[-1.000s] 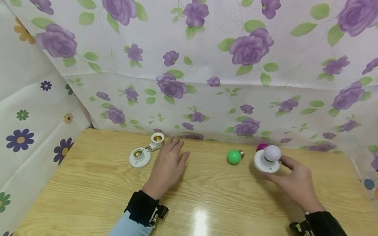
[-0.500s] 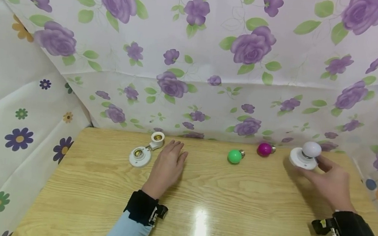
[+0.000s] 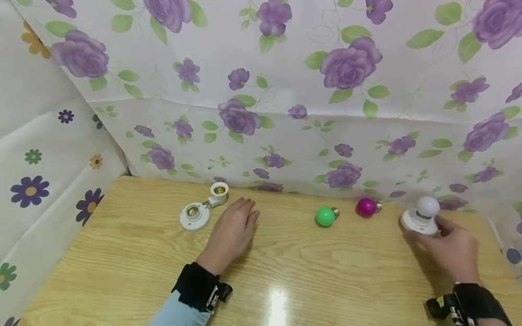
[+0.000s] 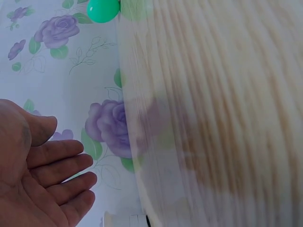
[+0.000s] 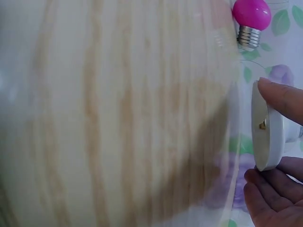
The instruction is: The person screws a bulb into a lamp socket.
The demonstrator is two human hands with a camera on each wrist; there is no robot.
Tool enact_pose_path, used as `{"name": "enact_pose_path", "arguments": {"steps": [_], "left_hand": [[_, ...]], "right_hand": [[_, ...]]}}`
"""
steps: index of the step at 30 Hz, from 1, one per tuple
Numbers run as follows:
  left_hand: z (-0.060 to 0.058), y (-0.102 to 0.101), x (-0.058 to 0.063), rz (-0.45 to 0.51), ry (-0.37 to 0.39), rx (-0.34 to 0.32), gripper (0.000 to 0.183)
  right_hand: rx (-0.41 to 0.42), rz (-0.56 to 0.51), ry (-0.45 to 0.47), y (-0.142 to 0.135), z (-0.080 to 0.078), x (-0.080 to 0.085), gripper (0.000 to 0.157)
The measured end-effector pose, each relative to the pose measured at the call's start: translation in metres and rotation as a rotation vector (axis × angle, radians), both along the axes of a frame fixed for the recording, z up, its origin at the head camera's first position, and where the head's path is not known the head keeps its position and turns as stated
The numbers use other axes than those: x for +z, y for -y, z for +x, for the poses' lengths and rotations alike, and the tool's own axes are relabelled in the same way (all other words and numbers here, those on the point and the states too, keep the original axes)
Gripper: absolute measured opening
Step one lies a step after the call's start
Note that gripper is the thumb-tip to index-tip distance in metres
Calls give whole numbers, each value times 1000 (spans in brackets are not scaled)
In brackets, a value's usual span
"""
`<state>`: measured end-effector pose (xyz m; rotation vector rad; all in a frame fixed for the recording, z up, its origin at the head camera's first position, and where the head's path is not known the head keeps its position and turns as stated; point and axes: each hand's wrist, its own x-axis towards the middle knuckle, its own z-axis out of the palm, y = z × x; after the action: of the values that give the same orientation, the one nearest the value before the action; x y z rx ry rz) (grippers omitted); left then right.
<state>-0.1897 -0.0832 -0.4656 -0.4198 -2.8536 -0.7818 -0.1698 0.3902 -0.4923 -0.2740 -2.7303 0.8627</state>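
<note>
"Before you squeeze harder, where's the load?"

"Far right, toward the back of the desk (image 3: 325, 284). Your right grip (image 3: 457, 250) pinches the base (image 3: 412, 224) by its rim, thumb one side, fingers the other. White bulb (image 3: 428, 206) sits upright in it. Underside shows at your wrist, so probably just off the desk; can't confirm the gap."

"Handling?"

"Should be light, stiff, a bit slick: smooth plastic by the look. White bulb's likely the fragile bit; glass or plastic, can't tell. Take the rim, stay off the bulb."

"Your left grip (image 3: 232, 228)?"

"Fingers loose, nothing held. Near the round socket (image 3: 194, 216) and angled socket (image 3: 216, 198)."

"Blind spots?"

"Head view: your hand hides the base's right side and some fingertips. Right wrist: white bulb out of frame, pink bulb (image 3: 366, 207) visible. Left wrist: green bulb (image 3: 325, 216) clipped up top, white piece (image 4: 125, 221) cut off at the bottom, maybe a socket. Link between the sockets: too small to read. Can't tell how deep the white bulb is seated."
</note>
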Motion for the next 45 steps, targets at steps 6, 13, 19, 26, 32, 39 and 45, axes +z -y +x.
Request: {"name": "enact_pose_path", "arguments": {"steps": [6, 13, 19, 26, 32, 39, 45], "left_hand": [[0, -1, 0, -10, 17, -2, 39], [0, -3, 1, -30, 26, -2, 39], [0, -3, 1, -37, 35, -2, 41], [1, -3, 2, -37, 53, 3, 43], [1, 0, 6, -23, 49, 0, 44], [1, 12, 14, 31, 15, 44, 54], [1, 30, 18, 97, -74, 103, 68]], "right_hand": [[19, 47, 11, 2, 1, -1, 86], [37, 69, 18, 2, 0, -4, 82], [59, 90, 14, 0, 0, -7, 74], [82, 86, 58, 1, 4, -4, 75], [73, 72, 91, 2, 5, -1, 82], [53, 11, 34, 2, 7, 17, 93], [43, -16, -67, 21, 10, 39, 88]]}}
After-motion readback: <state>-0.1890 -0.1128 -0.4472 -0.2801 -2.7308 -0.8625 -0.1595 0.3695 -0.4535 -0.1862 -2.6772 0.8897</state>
